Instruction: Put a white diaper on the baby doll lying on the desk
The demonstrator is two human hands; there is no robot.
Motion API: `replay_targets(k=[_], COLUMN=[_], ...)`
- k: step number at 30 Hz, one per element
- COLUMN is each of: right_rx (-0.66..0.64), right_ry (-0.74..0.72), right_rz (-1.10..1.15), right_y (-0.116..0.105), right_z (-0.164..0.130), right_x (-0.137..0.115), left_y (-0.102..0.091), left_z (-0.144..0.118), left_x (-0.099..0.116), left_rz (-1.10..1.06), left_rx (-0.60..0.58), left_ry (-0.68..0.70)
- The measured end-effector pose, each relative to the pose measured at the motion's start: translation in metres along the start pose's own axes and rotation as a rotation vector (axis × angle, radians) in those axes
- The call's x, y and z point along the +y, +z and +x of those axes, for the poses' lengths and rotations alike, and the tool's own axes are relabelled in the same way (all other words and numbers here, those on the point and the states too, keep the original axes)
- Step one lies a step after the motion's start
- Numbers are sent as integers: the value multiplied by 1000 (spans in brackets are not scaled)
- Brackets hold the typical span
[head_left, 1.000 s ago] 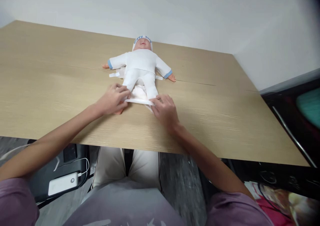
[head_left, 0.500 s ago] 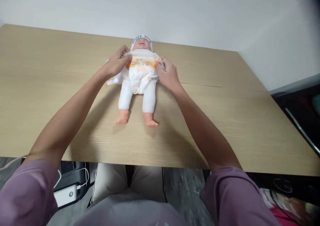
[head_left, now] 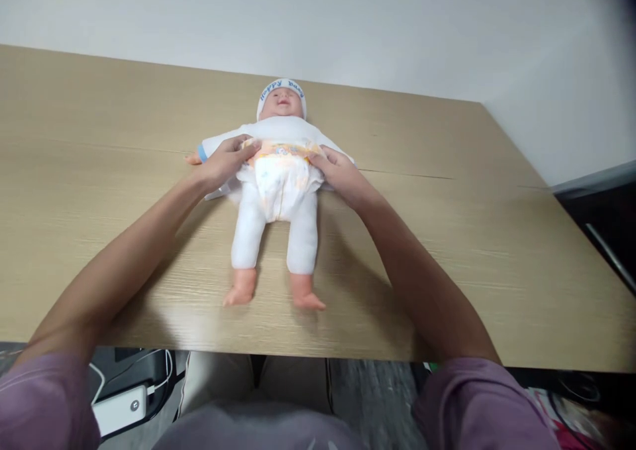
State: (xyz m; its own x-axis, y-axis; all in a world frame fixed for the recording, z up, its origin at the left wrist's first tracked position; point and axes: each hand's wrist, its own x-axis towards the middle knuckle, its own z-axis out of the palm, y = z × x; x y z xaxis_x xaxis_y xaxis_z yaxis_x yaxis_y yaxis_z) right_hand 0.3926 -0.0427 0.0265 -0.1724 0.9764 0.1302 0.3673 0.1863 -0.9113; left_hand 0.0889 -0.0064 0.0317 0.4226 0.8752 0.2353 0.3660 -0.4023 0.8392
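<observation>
A baby doll (head_left: 284,126) in a white outfit and a white cap with blue lettering lies on its back, feet toward me. Around its hips sits a white diaper (head_left: 281,185) with an orange patterned waistband. My left hand (head_left: 231,162) pinches the waistband's left end, thumb on top. At the other end, my right hand (head_left: 340,171) grips the waistband between thumb and fingers. A white tab of the diaper sticks out below my left hand. The doll's right-side hand is hidden behind my right hand.
The doll lies on a wide wooden table (head_left: 447,251) that meets a pale wall (head_left: 377,32). Below the front edge at left, a white power bank (head_left: 119,410) with a cable rests on a dark surface. A dark object (head_left: 601,211) stands beyond the table's right edge.
The doll and both hands now appear lower and closer in view. The doll's left-side arm and more of its chest and cap show. Both hands still hold the diaper's waistband.
</observation>
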Motion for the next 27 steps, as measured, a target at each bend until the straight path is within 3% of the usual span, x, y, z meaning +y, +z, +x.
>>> replay_targets(k=[3,5,8,11,14,18,23,27], right_rx=[-4,109,304,379,393,389,385,355], right_ry=[17,3,-60,-129,-126,-11,166,155], right_rz=[-18,-71,-223,-423,-573,-600,-470,-393], right_y=[-6,-8,-8,-4,0,0,0,0], right_z=[-29,-42,-61,-81,-95,-93,-83,-82], right_x=[-3,0,7,18,29,39,40,40], left_y=[-5,-12,-16,-3,26,59,66,65], left_z=[-21,-24,-20,-17,-17,-15,-9,-8], left_x=[8,11,24,53,84,100,90,86], left_rz=[-71,15,207,361,438,511,571,589], left_rx=[-54,7,180,285,183,-15,-50,-44], left_ry=[-112,-128,-47,139,301,341,294,283])
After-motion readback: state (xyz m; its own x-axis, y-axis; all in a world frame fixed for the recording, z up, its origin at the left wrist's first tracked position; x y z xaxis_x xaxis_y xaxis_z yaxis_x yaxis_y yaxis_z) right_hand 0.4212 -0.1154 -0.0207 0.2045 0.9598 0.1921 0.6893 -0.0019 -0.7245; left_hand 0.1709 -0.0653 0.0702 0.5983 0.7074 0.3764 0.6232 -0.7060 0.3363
